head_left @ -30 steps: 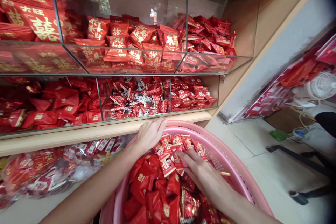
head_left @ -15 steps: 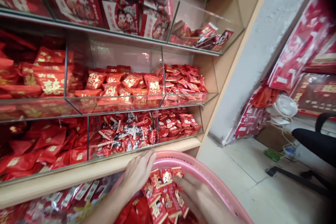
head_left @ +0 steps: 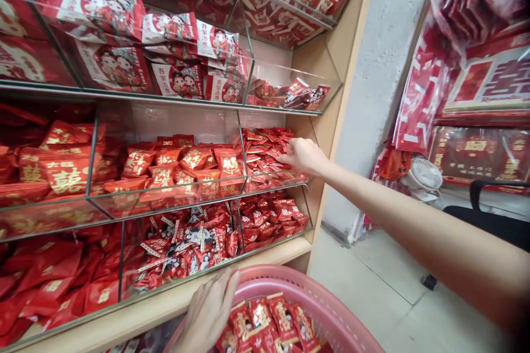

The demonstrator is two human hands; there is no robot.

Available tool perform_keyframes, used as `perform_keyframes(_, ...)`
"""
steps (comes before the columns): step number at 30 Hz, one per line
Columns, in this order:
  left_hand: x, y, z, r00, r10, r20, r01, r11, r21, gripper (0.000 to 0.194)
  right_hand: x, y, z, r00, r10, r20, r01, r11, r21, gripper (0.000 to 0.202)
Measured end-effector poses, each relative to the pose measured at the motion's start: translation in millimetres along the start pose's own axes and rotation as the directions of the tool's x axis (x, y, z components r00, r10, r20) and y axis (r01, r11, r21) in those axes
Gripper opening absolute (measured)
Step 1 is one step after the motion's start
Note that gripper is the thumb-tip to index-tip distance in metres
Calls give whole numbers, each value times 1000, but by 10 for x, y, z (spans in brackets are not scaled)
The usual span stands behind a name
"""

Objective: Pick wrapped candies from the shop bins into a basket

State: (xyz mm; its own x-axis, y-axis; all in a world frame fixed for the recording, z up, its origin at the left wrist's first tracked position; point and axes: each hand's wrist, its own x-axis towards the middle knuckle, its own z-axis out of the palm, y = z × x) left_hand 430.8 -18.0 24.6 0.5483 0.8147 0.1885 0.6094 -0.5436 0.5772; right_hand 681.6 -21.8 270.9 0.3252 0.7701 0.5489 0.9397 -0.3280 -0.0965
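Note:
A pink plastic basket [head_left: 351,324] stands at the bottom centre against the shelf, with small red-and-gold packets [head_left: 269,322] inside. My left hand [head_left: 211,306] grips its left rim, fingers over the edge. My right hand [head_left: 304,155] reaches into the right-hand compartment of the middle shelf. Its fingers are curled and pressed together among the flat red packets [head_left: 265,146] there. Whatever is between those fingertips cannot be made out.
Glass dividers and front panes split the wooden shelf unit [head_left: 350,55] into bays of red packets. Puffy red-and-gold bags [head_left: 161,176] fill the neighbouring bay. On the right are a white fan [head_left: 424,175], a black chair [head_left: 484,218] and hanging red packs [head_left: 422,94].
My right hand has left the packets in the basket and moved up to the middle shelf's right compartment. The left hand stays on the basket rim. The view has tilted upward.

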Motion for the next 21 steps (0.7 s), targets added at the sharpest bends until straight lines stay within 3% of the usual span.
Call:
perform_keyframes(6,1,0,-2,1000,15,-1,-15,1000,8,44,11,-164,49,1000,21,11,-21,998,-64,18)
perform_keyframes(16,4,-8,-3,1000,14,1,-14,1000,16,44,118,228,-119,992,59,-112,-50,995,83,13)
perform_keyframes(19,17,-36,20,1000,26,3,-26,1000,3,44,82,341,-195,986,82,-148,-41,964,262,13)
perform_keyframes(21,22,-53,32,1000,28,8,-28,1000,1,44,-11,390,-222,979,127,-162,-28,860,509,12)
